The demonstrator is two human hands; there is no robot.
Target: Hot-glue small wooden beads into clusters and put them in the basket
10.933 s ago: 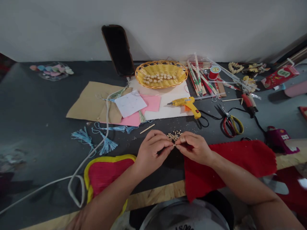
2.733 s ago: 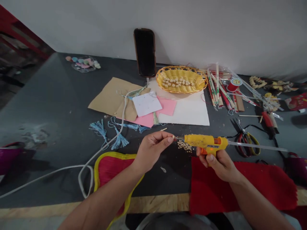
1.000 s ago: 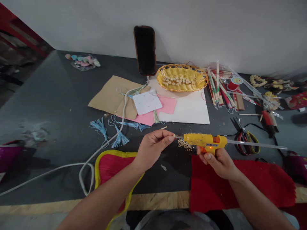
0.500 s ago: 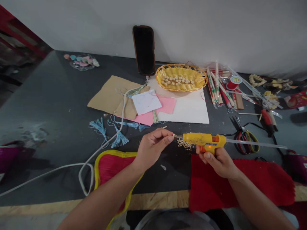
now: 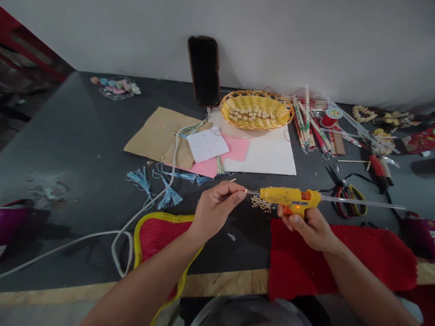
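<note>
"So, how many things are being held?"

"Two, one to each hand. The left hand [image 5: 217, 210] pinches a tiny pale piece [image 5: 246, 192] between thumb and forefinger; the right hand [image 5: 309, 228] is wrapped round the grip of a single yellow glue gun [image 5: 285, 199]."

"Where's the gun, exactly?"

"Held level above the worktop [image 5: 102, 136], nozzle [image 5: 254, 193] towards the pinched piece. Whether the two touch, I can't tell. One translucent glue stick [image 5: 363, 203] pokes from its back, and one orange light glows on its plastic side."

"And just below?"

"One heap of pale beads [image 5: 261, 203], roundish, too small to count. Farther back stands one oval yellow basket [image 5: 283, 108], woven, with a looped rim; it holds knobbly pale clusters [image 5: 251, 114], also hard to count."

"Other numbers?"

"One phone [image 5: 204, 70] propped by the wall [image 5: 288, 45], one spool of red thread [image 5: 331, 117], one pair of scissors [image 5: 350, 199] with a red handle and a yellow one, and at least three silky blue tassels [image 5: 171, 198]."

"Textures nearer the front?"

"One red cloth [image 5: 343, 258], matte and felt-like, scalloped at its right end, and one ribbed magenta piece [image 5: 163, 237] with a rounded yellow border, partly hidden by the left forearm [image 5: 146, 280]."
</note>
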